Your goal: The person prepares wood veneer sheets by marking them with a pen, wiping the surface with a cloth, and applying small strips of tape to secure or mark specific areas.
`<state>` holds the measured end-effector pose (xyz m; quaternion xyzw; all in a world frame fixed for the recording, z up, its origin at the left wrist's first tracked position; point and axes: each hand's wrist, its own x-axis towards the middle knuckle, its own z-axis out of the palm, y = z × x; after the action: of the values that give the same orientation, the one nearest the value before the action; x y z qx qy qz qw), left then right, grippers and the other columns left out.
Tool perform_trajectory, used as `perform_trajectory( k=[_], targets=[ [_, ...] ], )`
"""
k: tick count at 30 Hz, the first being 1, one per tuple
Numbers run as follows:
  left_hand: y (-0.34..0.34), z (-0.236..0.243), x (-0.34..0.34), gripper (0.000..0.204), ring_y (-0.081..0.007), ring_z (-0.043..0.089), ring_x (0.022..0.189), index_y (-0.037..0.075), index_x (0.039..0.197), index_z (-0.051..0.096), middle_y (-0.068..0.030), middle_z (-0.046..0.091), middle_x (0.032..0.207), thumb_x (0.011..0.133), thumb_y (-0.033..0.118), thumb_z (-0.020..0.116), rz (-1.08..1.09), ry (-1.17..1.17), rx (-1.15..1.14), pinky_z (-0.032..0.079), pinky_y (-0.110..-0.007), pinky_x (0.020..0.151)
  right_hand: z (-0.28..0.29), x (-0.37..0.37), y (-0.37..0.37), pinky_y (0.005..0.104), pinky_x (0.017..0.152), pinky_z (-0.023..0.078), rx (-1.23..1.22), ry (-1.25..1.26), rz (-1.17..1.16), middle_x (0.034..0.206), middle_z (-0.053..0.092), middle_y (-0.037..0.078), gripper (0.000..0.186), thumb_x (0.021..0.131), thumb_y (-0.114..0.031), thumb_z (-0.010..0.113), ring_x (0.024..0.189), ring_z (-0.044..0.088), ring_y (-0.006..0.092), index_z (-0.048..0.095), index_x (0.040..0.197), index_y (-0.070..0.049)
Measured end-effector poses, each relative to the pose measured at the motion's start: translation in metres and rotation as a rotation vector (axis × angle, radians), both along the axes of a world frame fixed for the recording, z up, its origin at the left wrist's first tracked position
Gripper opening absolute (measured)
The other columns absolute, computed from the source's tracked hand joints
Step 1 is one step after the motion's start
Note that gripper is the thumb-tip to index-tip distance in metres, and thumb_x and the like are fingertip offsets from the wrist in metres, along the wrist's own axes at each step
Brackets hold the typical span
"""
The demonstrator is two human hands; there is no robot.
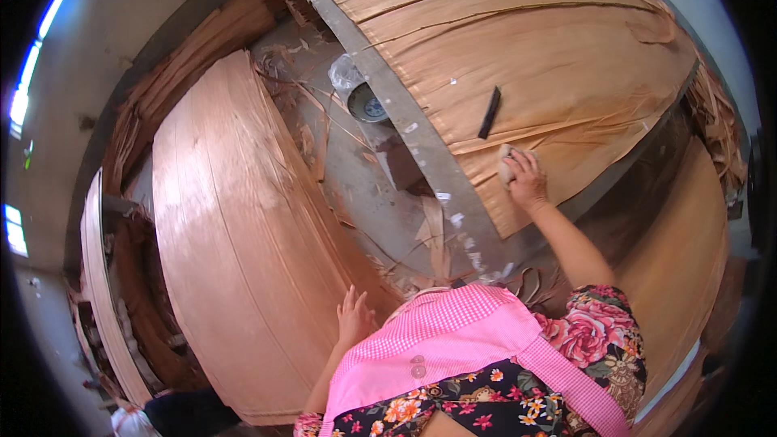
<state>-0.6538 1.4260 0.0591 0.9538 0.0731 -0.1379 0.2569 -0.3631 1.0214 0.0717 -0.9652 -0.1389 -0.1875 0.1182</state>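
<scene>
My right hand [528, 180] is closed round a pale, rounded object [505, 167], whose kind I cannot make out. It rests on the near part of a wood veneer sheet [558, 48] spread over a table. Just beyond that hand, a dark narrow bar [490, 112] lies on the sheet. My left hand [354, 317] holds nothing. Its fingers are apart, beside the near right edge of a large stack of reddish veneer sheets [235, 194]; whether it touches the stack I cannot tell.
The table's grey edge strip [421, 133] has white scraps stuck along it. Beside it are a round dark bowl [369, 103] and a clear plastic bag [344, 73]. Veneer offcuts [307, 142] litter the floor between table and stack. Another veneer stack [680, 251] is at the right.
</scene>
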Motion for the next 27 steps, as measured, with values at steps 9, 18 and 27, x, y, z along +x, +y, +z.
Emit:
perform_trajectory(
  k=[9, 18, 27],
  targets=[
    [0.111, -0.025, 0.131, 0.048, -0.0302, 0.029, 0.125, 0.013, 0.122, 0.044, -0.0125, 0.03, 0.136, 0.077, 0.019, 0.058, -0.384, -0.009, 0.034, 0.027, -0.05, 0.097, -0.005, 0.012, 0.012, 0.0387, 0.089, 0.039, 0.117, 0.128, -0.127, 0.114, 0.053, 0.008, 0.043, 0.065, 0.0, 0.047, 0.106, 0.047, 0.0305, 0.056, 0.106, -0.013],
    [0.258, 0.001, 0.348, 0.055, -0.0301, 0.024, 0.128, 0.014, 0.127, 0.038, -0.0088, 0.029, 0.138, 0.076, 0.018, 0.06, -0.435, -0.068, 0.14, 0.024, -0.05, 0.1, 0.069, 0.143, 0.172, 0.0333, 0.087, 0.041, 0.932, -0.033, -0.175, 0.113, 0.053, 0.014, 0.046, 0.067, 0.007, 0.043, 0.104, 0.051, 0.0287, 0.051, 0.111, -0.003],
    [0.253, 0.059, 0.671, 0.062, -0.0335, 0.016, 0.13, 0.017, 0.131, 0.033, -0.0089, 0.021, 0.141, 0.076, 0.029, 0.061, -0.646, -0.429, 0.229, 0.02, -0.054, 0.099, 0.101, 0.281, 0.28, 0.0326, 0.089, 0.04, 0.963, 0.118, -0.089, 0.112, 0.053, 0.015, 0.046, 0.068, 0.002, 0.045, 0.104, 0.052, 0.0295, 0.049, 0.113, -0.005]
  ],
)
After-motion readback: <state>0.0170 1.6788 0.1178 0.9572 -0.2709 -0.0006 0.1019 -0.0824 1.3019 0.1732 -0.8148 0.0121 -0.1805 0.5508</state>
